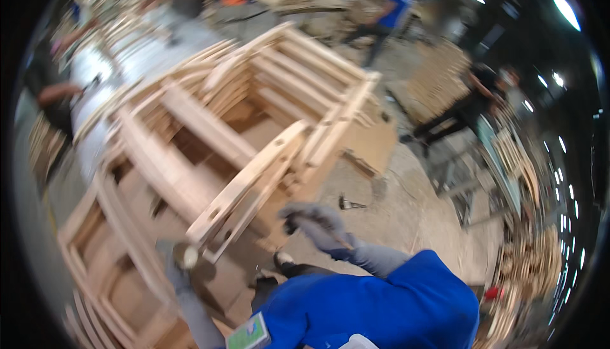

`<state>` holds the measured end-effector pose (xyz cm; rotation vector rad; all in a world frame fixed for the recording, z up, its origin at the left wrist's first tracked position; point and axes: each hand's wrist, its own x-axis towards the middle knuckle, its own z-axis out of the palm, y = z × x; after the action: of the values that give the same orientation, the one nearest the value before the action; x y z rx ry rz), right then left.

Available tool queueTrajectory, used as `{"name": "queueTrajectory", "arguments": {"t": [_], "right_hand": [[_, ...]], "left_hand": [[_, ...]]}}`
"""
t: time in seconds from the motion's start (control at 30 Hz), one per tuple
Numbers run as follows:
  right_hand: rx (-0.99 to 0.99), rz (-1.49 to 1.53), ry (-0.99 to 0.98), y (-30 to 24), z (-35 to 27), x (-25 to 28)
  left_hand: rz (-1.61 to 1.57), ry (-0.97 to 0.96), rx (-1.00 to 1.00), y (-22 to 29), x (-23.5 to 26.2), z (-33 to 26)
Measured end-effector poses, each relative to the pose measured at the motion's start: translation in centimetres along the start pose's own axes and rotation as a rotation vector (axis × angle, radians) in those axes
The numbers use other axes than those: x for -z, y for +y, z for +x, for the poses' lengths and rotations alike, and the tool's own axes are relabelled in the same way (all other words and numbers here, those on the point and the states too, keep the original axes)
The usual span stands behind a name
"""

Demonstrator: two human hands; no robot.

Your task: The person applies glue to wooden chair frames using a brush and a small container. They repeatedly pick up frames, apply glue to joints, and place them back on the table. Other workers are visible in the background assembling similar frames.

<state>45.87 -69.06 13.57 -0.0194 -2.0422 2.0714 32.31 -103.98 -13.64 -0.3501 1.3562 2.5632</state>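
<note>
Gloved left hand beside pale round object; finger state blurred, can't tell. Wooden frames heaped ahead, probably stacked to save floor; drilled curved rail at near side, within reach. Gloved right hand curled around dark item, likely for control.

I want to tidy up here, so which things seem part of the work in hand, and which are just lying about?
Likely in use:
- pale round object at the left hand, blurred
- small dark object at the right hand
- curved wooden piece with holes, nearby

Apparently lying about:
- dark tool on the floor
</note>
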Motion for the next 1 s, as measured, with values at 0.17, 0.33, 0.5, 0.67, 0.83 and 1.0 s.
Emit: {"name": "queueTrajectory", "arguments": {"t": [0.17, 0.33, 0.5, 0.67, 0.83, 1.0], "right_hand": [[0.143, -0.212, 0.089, 0.7, -1.2, -0.1], [0.148, -0.358, 0.032, 1.4, -2.0, -1.0], [0.399, -0.634, -0.298, 0.8, 0.2, -2.0], [0.561, -0.549, -0.65, 0.7, 2.9, -6.8], [0.552, -0.546, -0.9, 5.7, 3.1, -12.4], [0.426, -0.666, -0.956, 14.3, 1.7, -14.8]], "left_hand": [[1.336, 0.099, -0.623, 2.2, 1.1, 1.8], [0.49, 0.309, -0.189, 2.0, -0.3, 6.7], [0.891, 0.267, -0.163, 4.0, -1.6, 10.6], [0.835, 0.391, -0.273, 4.3, -1.4, 11.8], [0.654, 0.537, -0.425, 2.2, 1.0, 7.0], [0.1, 0.535, 0.044, -3.0, 1.7, -3.7]]}}
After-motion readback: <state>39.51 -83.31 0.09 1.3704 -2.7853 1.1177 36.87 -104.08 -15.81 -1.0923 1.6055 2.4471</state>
